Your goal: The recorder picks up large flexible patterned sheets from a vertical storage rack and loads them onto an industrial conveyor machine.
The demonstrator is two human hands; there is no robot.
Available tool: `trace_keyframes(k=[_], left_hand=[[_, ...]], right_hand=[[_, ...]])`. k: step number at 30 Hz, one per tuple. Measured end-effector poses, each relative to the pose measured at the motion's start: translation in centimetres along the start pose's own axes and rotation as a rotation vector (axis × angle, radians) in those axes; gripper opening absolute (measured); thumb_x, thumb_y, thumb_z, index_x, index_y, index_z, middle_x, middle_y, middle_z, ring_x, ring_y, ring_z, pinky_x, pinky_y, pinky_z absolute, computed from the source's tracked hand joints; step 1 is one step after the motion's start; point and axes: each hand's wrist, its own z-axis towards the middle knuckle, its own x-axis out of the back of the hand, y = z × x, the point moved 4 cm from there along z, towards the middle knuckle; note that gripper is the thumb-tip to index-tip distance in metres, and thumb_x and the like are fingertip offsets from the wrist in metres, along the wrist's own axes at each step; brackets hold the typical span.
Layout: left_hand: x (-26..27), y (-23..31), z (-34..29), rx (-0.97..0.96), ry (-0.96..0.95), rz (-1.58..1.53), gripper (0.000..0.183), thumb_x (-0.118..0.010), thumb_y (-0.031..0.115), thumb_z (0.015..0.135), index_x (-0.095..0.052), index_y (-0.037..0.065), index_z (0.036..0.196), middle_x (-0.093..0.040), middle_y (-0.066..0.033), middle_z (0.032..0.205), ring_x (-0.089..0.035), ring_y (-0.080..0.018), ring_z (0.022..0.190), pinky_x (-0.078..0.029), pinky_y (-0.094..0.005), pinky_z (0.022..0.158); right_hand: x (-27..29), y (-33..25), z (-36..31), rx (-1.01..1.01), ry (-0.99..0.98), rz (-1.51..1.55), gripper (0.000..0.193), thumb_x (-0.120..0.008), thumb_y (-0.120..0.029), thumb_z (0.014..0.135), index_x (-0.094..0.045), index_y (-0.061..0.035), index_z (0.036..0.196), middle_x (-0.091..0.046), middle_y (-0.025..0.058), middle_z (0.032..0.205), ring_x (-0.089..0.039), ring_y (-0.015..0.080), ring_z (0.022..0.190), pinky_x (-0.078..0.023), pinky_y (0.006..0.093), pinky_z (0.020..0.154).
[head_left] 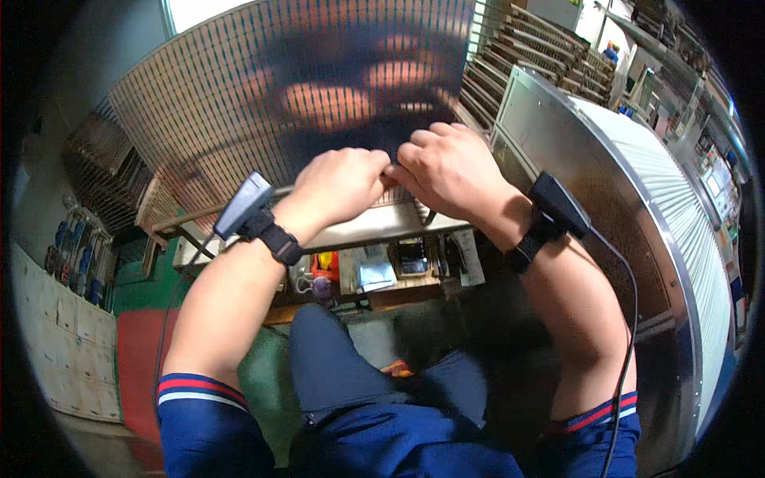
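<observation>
My left hand (343, 182) and my right hand (450, 169) meet at the middle of the view, both with curled fingers and knuckles up. Their thumbs and fingertips press close together. Whatever they pinch is tiny or hidden behind the fingers. Just beyond them stands a large shiny sheet with a grid pattern (199, 103), tilted up and mirroring blurred shapes of the hands. Below the hands runs the pale front edge of a workbench (358, 231).
Under the bench a shelf holds a blue-white packet (374, 269), a dark box (413, 256) and a purple roll-like item (321, 288). A metal-framed panel (590, 151) with white pleats rises close on the right. Stacked wooden frames (542, 48) stand behind it.
</observation>
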Motion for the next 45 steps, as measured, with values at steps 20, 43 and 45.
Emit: trace_keyframes(k=[20,43,45], left_hand=[[1.3,-9.4,-2.4,0.308,-0.445,-0.735,0.034,-0.058,0.025,0.104,-0.064,0.002,0.129,-0.07,-0.0043,0.111,-0.064,-0.0134,0.103,-0.049,-0.0311,0.097],[0.9,-9.0,-1.7,0.253,-0.269,-0.758,0.029,-0.058,0.018,0.101,-0.065,-0.001,0.121,-0.065,-0.0014,0.096,-0.061,-0.01,0.09,-0.05,-0.0274,0.086],[1.2,-8.7,-1.7,0.251,-0.25,-0.74,0.028,-0.058,0.017,0.1,-0.066,-0.001,0.12,-0.066,-0.0012,0.092,-0.061,-0.0097,0.088,-0.05,-0.0269,0.084]], right_hand=[[26.7,26.7,-29.4,-0.756,-0.438,-0.449,0.039,-0.049,-0.021,0.103,-0.058,0.0001,0.135,-0.06,0.0206,0.137,-0.054,0.0326,0.132,-0.04,0.038,0.111],[21.8,22.8,-28.3,-0.705,-0.414,-0.434,0.029,-0.052,-0.03,0.099,-0.069,-0.0062,0.101,-0.069,0.0211,0.094,-0.066,0.0406,0.094,-0.052,0.0519,0.085],[22.3,22.2,-28.3,-0.801,-0.526,-0.442,0.031,-0.052,-0.03,0.101,-0.068,-0.0054,0.112,-0.069,0.0193,0.108,-0.063,0.0383,0.107,-0.049,0.0472,0.095]])
